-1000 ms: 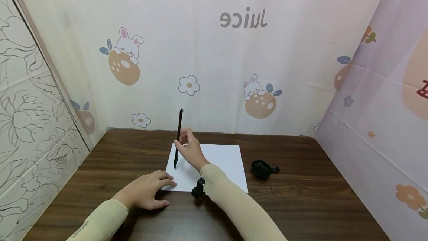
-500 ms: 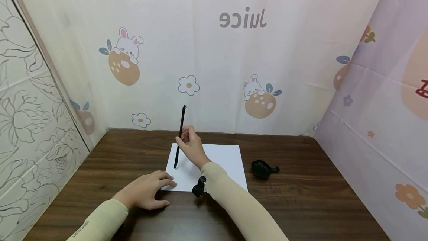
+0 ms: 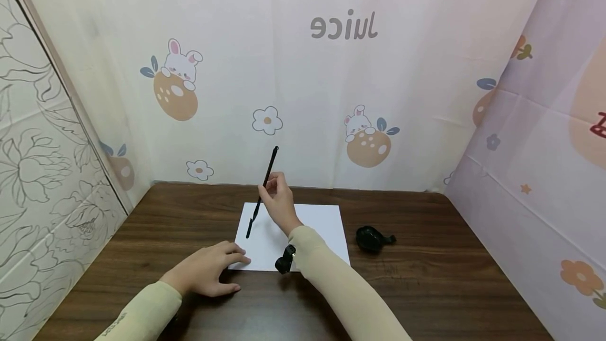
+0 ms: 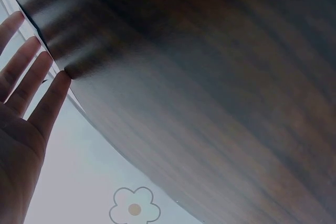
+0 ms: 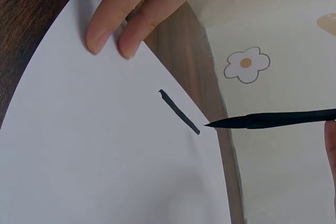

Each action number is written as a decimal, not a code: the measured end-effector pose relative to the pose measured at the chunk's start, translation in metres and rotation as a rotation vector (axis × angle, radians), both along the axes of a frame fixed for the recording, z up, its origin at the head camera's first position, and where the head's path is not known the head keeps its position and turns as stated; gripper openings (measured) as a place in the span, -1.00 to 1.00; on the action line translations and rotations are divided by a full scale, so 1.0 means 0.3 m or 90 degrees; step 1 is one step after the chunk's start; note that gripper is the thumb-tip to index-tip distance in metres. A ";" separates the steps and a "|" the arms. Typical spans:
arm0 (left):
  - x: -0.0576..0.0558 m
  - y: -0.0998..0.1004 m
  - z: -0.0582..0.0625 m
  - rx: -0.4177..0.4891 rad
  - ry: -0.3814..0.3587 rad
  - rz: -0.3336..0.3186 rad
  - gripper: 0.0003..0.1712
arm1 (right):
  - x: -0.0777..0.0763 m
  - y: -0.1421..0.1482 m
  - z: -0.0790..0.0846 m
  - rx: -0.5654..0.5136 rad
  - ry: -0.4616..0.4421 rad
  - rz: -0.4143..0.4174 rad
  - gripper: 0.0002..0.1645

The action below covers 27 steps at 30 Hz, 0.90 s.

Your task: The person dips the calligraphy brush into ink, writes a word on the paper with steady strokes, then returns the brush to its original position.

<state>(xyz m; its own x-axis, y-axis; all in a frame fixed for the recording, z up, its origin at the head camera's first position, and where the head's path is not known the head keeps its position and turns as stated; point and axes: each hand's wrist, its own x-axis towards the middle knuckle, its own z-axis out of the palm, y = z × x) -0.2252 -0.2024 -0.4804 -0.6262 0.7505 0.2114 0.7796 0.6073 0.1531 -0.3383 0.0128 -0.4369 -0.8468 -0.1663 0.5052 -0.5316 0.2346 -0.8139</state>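
Observation:
A black calligraphy brush point(image 3: 267, 178) slants up from my right hand point(image 3: 280, 204), pinched between thumb and fingers. In the right wrist view the brush point(image 5: 262, 120) points its fine tip just beside the end of a short, straight black stroke point(image 5: 179, 113); whether the tip touches the paper I cannot tell. That stroke lies on the left part of the white sheet of paper point(image 3: 317, 230). My left hand point(image 3: 205, 270) rests palm down at the sheet's near left corner, its fingertips on the paper and its fingers loosely extended, as the left wrist view also shows.
A small black gourd-shaped dish point(image 3: 371, 238) sits on the brown wooden table point(image 3: 426, 283), right of the sheet. Behind the table hangs a patterned curtain point(image 3: 303, 93), and more patterned cloth stands at both sides. A black wrist camera point(image 3: 285, 260) hangs under the right cuff.
My right hand has shifted to the right and farther back with the brush, which leans more to the right. A black stroke now shows on the paper. The left hand has stayed put.

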 end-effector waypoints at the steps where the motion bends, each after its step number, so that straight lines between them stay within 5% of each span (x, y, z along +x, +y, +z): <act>1: 0.001 0.000 0.000 0.001 0.001 -0.001 -0.46 | 0.000 0.000 -0.002 0.000 0.001 -0.001 -0.72; 27: -0.001 -0.001 -0.005 -0.004 0.004 0.003 -0.45 | -0.005 -0.005 -0.052 0.014 0.026 -0.014 -0.73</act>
